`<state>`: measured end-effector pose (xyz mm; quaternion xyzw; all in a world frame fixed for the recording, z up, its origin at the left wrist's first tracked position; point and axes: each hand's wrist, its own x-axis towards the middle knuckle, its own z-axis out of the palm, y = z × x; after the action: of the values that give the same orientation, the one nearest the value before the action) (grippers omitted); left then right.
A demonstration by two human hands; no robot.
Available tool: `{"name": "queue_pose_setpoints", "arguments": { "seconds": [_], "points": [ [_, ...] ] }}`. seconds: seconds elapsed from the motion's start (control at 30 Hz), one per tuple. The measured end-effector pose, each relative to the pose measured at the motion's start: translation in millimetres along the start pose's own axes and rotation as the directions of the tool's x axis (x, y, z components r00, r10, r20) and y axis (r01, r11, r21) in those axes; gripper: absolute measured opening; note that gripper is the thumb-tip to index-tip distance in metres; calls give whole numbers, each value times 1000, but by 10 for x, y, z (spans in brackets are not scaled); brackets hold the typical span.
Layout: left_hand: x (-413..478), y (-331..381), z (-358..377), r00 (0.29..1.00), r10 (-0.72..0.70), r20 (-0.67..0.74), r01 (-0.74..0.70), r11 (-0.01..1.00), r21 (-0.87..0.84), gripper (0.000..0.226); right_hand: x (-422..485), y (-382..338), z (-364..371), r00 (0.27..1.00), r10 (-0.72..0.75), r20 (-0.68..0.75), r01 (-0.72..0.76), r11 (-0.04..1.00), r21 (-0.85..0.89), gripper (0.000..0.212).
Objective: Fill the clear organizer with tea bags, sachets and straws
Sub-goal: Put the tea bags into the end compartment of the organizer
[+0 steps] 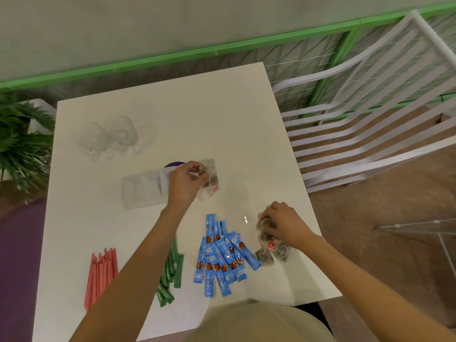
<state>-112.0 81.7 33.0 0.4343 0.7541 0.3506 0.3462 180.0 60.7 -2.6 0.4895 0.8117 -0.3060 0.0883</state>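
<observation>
The clear organizer [140,191] lies across the middle of the white table [222,107]. Over its right end, my left hand [183,180] pinches tea bags [209,177], and more tea bags with red tags lie in that right compartment. Near the table's right edge my right hand [283,222] grips a pile of tea bags [267,253]. Blue sachets [222,255] fan out at the front centre. Green sachets [170,272] lie partly under my left forearm. Red straws [101,272] lie at the front left.
Clear glass cups [108,135] stand at the back left of the table. A purple round object [174,165] shows behind the organizer. A white slatted chair [370,114] stands to the right, a green plant [22,144] to the left.
</observation>
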Motion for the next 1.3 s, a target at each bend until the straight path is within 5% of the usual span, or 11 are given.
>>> {"name": "queue_pose_setpoints", "arguments": {
  "seconds": [0.33, 0.53, 0.9, 1.13, 1.3],
  "points": [
    [-69, -83, 87, 994, 103, 49, -113, 938, 327, 13, 61, -9, 22, 1000, 4, -25, -5, 1000, -25, 27],
    [-128, -153, 91, 975, 141, 174, -210, 843, 496, 30, 69, -53, -23, 1000, 13, -16, -14, 998, -57, 17],
    [-539, -23, 79, 957, 289, -1, -284, 940, 190, 20, -34, -111, -190, 993, 76, -95, -58, 981, 184, 12],
    [-1038, 33, 409, 958, -18, 288, 43, 996, -83, 18, -139, -296, -307, 969, 204, -139, -95, 829, 552, 3],
    [-1211, 110, 562, 900, -62, 432, 165, 965, -204, 27, -126, -387, -244, 972, 205, -111, -81, 744, 663, 4]
  ]
}}
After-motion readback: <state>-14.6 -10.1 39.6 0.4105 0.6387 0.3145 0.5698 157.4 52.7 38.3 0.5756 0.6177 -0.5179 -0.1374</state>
